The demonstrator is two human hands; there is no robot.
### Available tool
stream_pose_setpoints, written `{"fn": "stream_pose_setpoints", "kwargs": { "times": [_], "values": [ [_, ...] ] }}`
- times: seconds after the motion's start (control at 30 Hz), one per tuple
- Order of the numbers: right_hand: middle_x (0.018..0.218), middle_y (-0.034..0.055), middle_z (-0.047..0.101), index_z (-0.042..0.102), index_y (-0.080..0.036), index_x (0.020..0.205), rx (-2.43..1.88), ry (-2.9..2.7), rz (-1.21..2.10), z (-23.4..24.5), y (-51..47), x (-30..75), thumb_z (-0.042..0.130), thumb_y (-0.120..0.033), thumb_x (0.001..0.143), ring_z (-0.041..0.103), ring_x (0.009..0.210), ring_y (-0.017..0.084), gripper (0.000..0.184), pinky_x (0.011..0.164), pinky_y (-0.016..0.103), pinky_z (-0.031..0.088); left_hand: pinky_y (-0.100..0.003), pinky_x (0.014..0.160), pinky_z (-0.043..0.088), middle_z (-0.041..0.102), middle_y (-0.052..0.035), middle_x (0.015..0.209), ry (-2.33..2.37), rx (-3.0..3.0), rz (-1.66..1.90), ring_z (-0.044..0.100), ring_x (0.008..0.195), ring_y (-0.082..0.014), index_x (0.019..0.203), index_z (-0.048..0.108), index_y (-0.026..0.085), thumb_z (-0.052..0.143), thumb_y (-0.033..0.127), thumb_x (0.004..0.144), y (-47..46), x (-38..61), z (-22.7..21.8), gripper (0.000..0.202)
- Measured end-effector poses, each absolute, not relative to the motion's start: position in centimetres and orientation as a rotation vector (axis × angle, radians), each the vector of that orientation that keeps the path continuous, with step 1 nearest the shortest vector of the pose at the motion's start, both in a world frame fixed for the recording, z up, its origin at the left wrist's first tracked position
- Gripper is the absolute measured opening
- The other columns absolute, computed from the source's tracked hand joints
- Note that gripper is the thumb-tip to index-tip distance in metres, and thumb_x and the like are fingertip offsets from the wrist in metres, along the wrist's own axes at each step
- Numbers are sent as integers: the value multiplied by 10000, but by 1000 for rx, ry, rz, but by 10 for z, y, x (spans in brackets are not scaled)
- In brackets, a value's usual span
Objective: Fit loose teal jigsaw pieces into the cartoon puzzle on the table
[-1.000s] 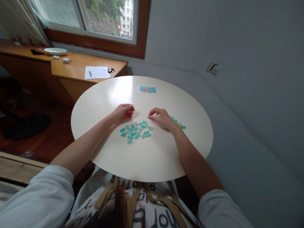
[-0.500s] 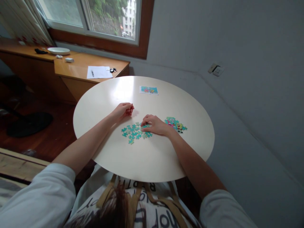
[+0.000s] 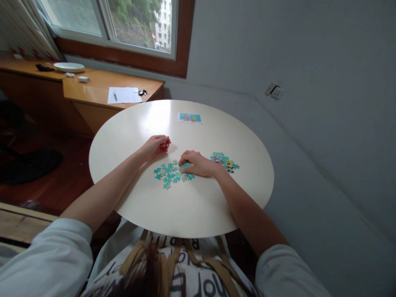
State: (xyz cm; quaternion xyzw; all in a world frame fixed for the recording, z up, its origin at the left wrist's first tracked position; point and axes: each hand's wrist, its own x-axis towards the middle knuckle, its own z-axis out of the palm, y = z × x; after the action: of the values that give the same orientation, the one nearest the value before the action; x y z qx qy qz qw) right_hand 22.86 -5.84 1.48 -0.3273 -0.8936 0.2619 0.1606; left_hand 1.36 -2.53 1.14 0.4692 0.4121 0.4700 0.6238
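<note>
Touching puzzle pieces (image 3: 169, 176): right hand (image 3: 198, 163), half-spread; left hand (image 3: 157, 144) loosely curled.

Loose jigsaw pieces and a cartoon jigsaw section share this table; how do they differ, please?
The loose jigsaw pieces lie scattered, whereas the cartoon jigsaw section looks joined. The loose jigsaw pieces look mostly teal and pale green; the cartoon jigsaw section also shows pink and yellow. Both lie on the white table.

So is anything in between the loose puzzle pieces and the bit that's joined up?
Yes, the right hand lies between the loose jigsaw pieces and the partly assembled jigsaw. It covers some pieces; nothing else visible blocks the gap.
</note>
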Motion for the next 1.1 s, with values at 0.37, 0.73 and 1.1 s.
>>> {"fn": "stream_pose_setpoints", "kwargs": {
  "times": [0.37,0.73,1.1],
  "values": [
    [873,12,632,664,-181,791,-901,-2451,837,15,-61,227,712,-195,686,543,813,131,116,793,273,402,-215,513,390,523,-9,564,946,1057,1081,468,507,-80,618,578,117,652,222,714,-24,13,10,160],
    [891,34,655,680,-181,870,-952,-2222,683,2,-55,221,620,-238,781,578,841,152,122,819,311,422,-213,509,379,515,-5,547,937,1094,1086,466,500,-80,616,584,117,635,189,727,-25,14,10,143],
    [949,42,643,707,-207,889,-1163,-2314,528,-3,-59,200,712,-287,754,590,890,166,157,845,334,377,-216,520,368,517,2,536,952,1117,1073,462,491,-75,627,590,116,624,160,720,-26,13,11,109]
  ]
}}
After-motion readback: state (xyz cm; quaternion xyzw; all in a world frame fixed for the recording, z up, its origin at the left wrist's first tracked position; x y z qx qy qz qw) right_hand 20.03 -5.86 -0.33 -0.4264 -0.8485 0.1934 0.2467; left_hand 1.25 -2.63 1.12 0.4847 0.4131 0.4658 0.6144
